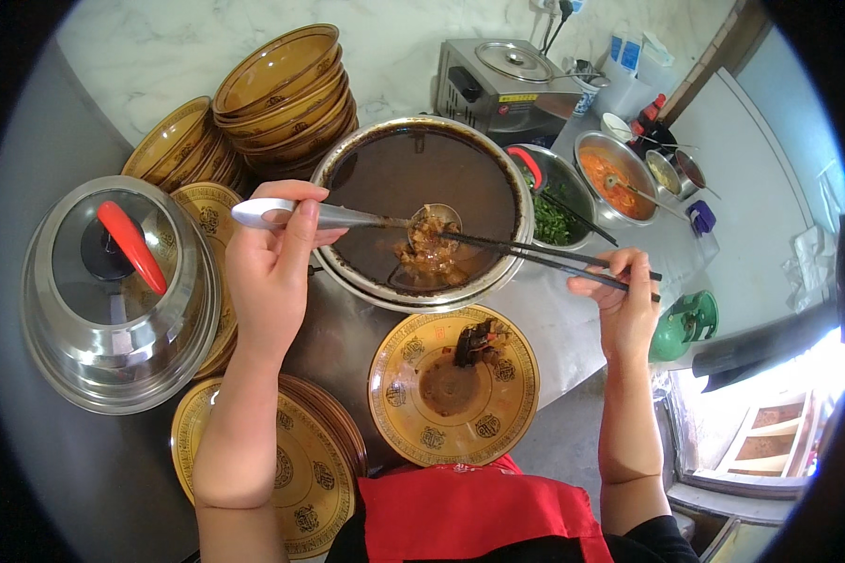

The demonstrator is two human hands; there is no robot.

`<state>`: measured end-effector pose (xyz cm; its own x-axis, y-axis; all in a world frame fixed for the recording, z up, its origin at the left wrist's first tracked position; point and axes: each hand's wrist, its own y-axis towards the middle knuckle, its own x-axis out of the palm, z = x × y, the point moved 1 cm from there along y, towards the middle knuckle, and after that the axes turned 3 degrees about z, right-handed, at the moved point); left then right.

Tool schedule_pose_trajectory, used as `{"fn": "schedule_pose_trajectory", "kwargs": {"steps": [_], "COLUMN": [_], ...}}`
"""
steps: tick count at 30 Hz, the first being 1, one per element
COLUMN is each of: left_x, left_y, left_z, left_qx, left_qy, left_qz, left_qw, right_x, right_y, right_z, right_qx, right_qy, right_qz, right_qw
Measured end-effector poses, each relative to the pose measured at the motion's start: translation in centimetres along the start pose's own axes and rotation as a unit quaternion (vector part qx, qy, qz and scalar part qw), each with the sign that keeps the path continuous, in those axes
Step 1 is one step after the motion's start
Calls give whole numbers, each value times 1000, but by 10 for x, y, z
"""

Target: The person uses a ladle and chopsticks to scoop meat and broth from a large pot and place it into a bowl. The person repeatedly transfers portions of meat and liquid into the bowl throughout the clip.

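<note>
My left hand (277, 249) is closed round the silver handle of a ladle (343, 217), whose bowl carries chunks of brown stewed food (430, 246). The ladle hovers over or in a big metal pot (526, 220) of dark brown broth (385, 169). Between the fingers of my right hand (624, 293) is a pair of dark chopsticks (554, 255), their tips at the food in the ladle. Close to my front, a patterned yellow-brown plate (404, 413) bears some dark food pieces (482, 343) and brown sauce (449, 387).
Stacked brown bowls (282, 84) stand behind at left, near a pot lid (122, 300) with a red handle. More plates (319, 469) are piled at front left. To the right are chopped greens (554, 211), a bowl of orange-red food (615, 174) and a green gas cylinder (681, 328).
</note>
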<state>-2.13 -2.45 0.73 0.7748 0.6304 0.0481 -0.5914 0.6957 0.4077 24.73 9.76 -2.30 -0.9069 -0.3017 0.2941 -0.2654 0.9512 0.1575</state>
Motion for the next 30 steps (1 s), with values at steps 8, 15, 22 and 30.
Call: {"fn": "schedule_pose_trajectory", "kwargs": {"steps": [8, 15, 22, 30], "left_x": [0, -1, 5, 16], "left_y": [-1, -3, -3, -5], "left_z": [0, -3, -9, -9], "left_qx": [14, 37, 65, 244], "left_qy": [-10, 6, 17, 180], "left_qz": [-28, -48, -77, -170], "left_qw": [999, 998, 995, 937], "right_x": [-22, -74, -99, -97], "right_y": [0, -29, -64, -59], "right_z": [-6, -10, 1, -3], "right_qx": [0, 51, 119, 112], "right_qy": [43, 49, -130, -133], "right_qz": [61, 117, 119, 65], "right_qw": [997, 991, 977, 983]}}
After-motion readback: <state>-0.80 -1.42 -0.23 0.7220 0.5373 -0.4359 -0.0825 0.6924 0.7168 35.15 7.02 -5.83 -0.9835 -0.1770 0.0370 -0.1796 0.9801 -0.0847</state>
